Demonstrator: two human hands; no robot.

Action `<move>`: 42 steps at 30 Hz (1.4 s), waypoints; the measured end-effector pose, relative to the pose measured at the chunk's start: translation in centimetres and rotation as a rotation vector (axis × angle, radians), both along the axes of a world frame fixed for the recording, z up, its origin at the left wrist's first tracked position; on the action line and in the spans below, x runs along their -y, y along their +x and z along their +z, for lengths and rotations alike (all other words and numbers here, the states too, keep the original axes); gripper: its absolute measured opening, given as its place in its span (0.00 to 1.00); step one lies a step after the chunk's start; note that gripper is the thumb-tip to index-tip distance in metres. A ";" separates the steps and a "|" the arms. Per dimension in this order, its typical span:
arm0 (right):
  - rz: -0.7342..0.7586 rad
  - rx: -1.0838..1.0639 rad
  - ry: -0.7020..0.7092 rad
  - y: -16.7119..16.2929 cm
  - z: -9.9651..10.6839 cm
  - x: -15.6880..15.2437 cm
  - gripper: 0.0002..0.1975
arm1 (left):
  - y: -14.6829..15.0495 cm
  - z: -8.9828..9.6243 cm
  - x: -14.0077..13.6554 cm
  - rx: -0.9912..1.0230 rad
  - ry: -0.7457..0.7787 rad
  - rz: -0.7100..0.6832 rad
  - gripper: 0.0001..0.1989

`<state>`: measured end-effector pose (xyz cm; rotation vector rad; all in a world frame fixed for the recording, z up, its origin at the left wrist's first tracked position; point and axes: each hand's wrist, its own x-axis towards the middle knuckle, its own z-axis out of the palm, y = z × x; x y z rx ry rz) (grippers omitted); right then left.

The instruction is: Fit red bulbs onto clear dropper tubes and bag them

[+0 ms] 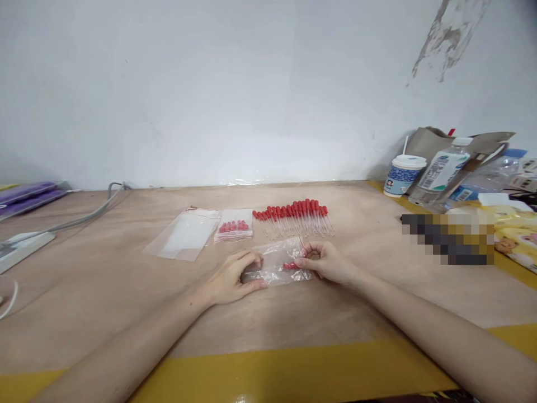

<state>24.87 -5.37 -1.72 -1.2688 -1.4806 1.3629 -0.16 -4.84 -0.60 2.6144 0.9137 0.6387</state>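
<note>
A clear zip-lock bag (279, 254) with a red line along its right edge lies flat between my hands. Red rubber dropper bulbs (289, 266) show at its right part, beside my right thumb; the rest of those droppers is hard to see. My left hand (239, 277) curls round the bag's left end, with thumb and fingers holding it. At the red-lined edge, my right hand (321, 260) pinches the bag; whether it also grips a dropper is hidden. Behind lies a row of red-bulbed droppers (293, 212) with clear thin stems.
Flat clear bags (187, 235) lie left of a stack of filled bags (235, 224) with red bulbs inside. A cup (403, 176), a bottle (442, 170) and a yellow package (518, 235) stand at the right. A grey cable (84, 218) and a white power strip (27, 249) are at left.
</note>
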 end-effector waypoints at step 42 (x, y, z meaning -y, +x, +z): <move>-0.600 1.062 0.476 2.7 2.4 -14.2 0.12 | -0.3 -0.1 -0.5 -0.064 -0.057 -0.081 0.20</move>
